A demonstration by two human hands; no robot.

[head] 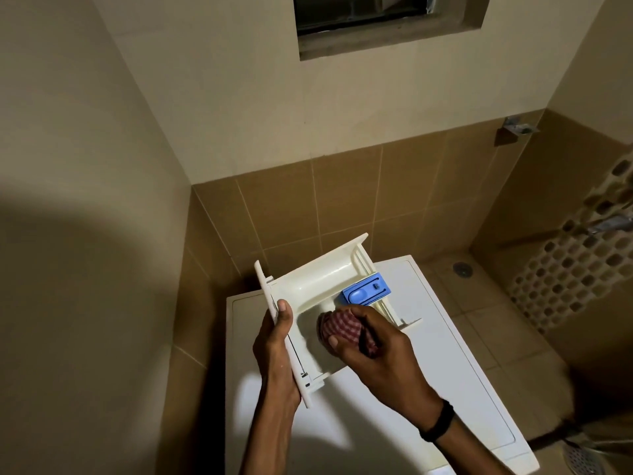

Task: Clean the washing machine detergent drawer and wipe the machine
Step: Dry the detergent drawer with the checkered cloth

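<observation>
1. White washing machine (445,337): its flat top lies beneath both sets of fingers.
2. Detergent drawer (318,279): held tilted over the machine top. The left hand (274,347) grips its front panel, with the thumb hooked over the inner edge and the fingers hidden behind.
3. Right hand (373,344): fingers clenched round a bunched red-checked cloth (339,325), which is pressed into the drawer's main compartment.
4. Blue softener insert (364,292): seated in the drawer just beyond the right fingertips.
5. Black wristband (440,421): behind the right fingers, on the wrist.
</observation>
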